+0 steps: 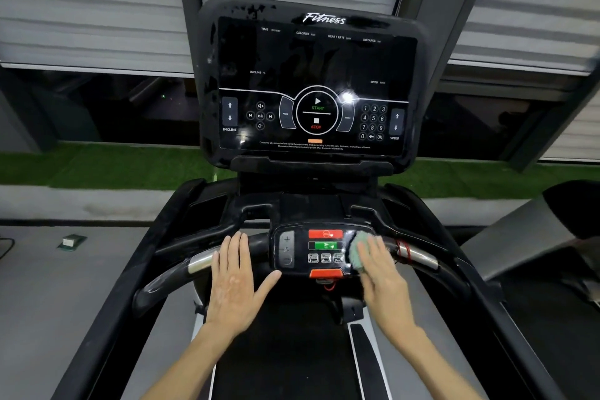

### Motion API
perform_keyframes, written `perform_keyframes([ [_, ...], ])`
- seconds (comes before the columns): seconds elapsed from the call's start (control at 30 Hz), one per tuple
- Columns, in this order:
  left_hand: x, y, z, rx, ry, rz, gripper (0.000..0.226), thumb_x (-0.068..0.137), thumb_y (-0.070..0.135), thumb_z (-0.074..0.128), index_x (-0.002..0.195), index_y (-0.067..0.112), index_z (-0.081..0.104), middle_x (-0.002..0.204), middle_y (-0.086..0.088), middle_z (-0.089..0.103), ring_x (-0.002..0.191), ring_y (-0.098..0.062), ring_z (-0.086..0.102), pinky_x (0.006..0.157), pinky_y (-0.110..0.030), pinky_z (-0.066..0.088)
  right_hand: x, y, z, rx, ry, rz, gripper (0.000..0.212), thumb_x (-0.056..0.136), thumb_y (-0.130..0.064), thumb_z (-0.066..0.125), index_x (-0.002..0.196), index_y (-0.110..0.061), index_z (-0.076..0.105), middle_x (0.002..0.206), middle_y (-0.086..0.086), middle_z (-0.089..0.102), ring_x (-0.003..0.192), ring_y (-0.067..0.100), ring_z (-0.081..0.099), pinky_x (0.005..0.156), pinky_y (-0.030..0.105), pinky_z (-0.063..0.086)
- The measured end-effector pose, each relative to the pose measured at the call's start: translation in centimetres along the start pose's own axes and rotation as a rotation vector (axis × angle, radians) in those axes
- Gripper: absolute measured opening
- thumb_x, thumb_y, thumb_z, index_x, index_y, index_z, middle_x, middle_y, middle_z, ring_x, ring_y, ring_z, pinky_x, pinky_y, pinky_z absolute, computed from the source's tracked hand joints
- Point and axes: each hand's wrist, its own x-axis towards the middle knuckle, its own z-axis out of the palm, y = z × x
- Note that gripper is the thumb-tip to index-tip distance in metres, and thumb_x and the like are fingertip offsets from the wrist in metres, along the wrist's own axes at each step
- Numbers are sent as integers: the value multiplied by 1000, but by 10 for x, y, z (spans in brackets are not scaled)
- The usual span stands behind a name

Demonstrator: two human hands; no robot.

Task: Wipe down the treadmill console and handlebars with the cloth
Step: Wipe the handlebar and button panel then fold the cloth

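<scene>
The black treadmill console (316, 81) stands upright ahead, its screen dark and streaked. Below it sits a small control panel (316, 252) with red, green and orange buttons, set in the middle of the curved handlebar (168, 279). My left hand (235, 282) lies flat with straight fingers on the handlebar just left of the panel. My right hand (381, 273) presses a pale green cloth (357, 250) flat against the panel's right edge, fingers straight over it. Most of the cloth is hidden under that hand.
The treadmill belt (292, 351) runs below between my forearms, with side rails to both sides. A strip of green turf (97, 166) and shuttered windows lie beyond the console. A small green-and-white object (71, 241) sits on the grey floor at left. Another machine (535, 230) stands at right.
</scene>
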Motion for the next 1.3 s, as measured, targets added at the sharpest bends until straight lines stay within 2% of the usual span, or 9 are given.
perform_keyframes([
  [0.1,0,-1,0,4,0,4,99,91,77,14,152,-1,24,157,-20,30,149,-32,20,120,-49,19,-28,-6,5,-62,-54,-44,77,62,16,80,133,-3,55,141,14,48,132,32,44,98,49,48],
  [0.2,1,0,0,-9,2,2,99,92,77,15,151,-1,25,156,-20,31,148,-33,22,119,-49,20,-36,-6,2,-78,-100,-47,80,56,18,82,129,-3,58,138,12,51,128,31,48,90,43,53],
  [0.33,0,1,-1,-10,4,5,98,92,76,16,151,-2,26,156,-20,32,148,-33,23,119,-50,22,-18,-20,6,-4,-71,-9,74,65,15,79,132,-5,56,143,7,44,130,30,47,94,45,51],
  [0.47,-1,1,-4,-16,1,5,99,92,77,14,151,-2,27,156,-21,32,148,-33,22,119,-49,21,19,-58,24,36,-50,18,73,76,11,72,141,-7,46,149,7,37,140,27,32,106,47,41],
  [0.63,-1,0,-4,-24,-15,7,100,91,78,11,151,-1,28,156,-20,33,148,-32,23,120,-49,24,26,-97,49,31,-136,-143,73,81,7,68,146,-8,37,153,11,33,144,27,23,114,44,29],
  [0.8,-1,-6,-6,2,-32,56,103,89,80,15,151,-1,28,155,-20,34,147,-33,25,119,-48,25,4,-89,42,-35,-241,-341,82,68,5,80,141,-11,44,148,6,42,141,21,32,113,39,29],
  [0.9,-2,-5,-8,6,-37,54,103,86,78,29,151,-2,28,155,-20,34,147,-33,25,119,-47,24,36,-99,38,-77,-214,-343,83,65,6,80,139,-10,46,146,9,45,138,25,38,112,41,27],
  [1.03,-2,-5,-9,3,-49,50,104,84,77,34,152,-1,26,156,-19,32,148,-33,23,120,-46,19,61,-111,42,-76,-197,-261,84,64,12,77,139,-6,46,145,13,45,136,29,41,109,42,28],
  [1.3,-1,-7,-8,-4,-63,69,111,77,78,42,153,0,21,158,-19,28,149,-33,18,121,-50,20,27,-99,29,-101,-311,-493,82,58,9,81,133,-8,54,141,11,51,134,25,44,109,40,32],
])
